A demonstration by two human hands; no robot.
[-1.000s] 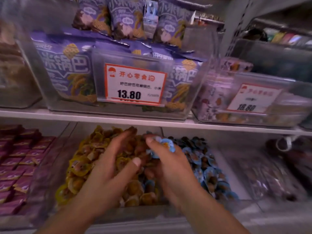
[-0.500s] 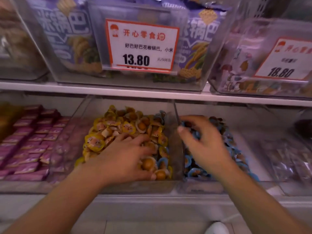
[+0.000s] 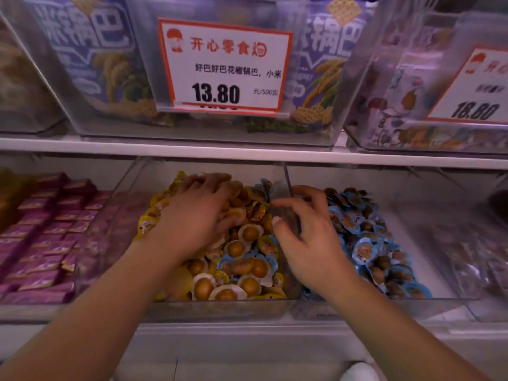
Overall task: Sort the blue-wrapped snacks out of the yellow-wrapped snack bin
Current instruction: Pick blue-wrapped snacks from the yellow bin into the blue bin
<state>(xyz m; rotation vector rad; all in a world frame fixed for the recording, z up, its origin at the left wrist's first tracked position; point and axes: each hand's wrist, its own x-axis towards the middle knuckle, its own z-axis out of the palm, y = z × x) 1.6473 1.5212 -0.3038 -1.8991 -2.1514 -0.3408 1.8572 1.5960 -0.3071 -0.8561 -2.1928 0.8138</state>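
The left hand (image 3: 196, 215) lies spread, fingers flat on the far yellow-wrapped snacks (image 3: 248, 233), holding nothing. Blue-wrapped snacks (image 3: 242, 264) remain near-right in the yellow-wrapped snack bin (image 3: 220, 307). The right hand (image 3: 310, 237) hovers over the divider, grip loosely curled, empty. Best pinch one blue wrapper edge, lifting rightward into the blue bin (image 3: 450, 303).

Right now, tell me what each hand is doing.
Left hand: open, pressing flat on the yellow snacks.
Right hand: fingers loosely curled, holding nothing visible.

White shop shelf (image 3: 247, 154), clear upper bins (image 3: 324, 127), price card (image 3: 224, 67), purple packets (image 3: 41, 243)
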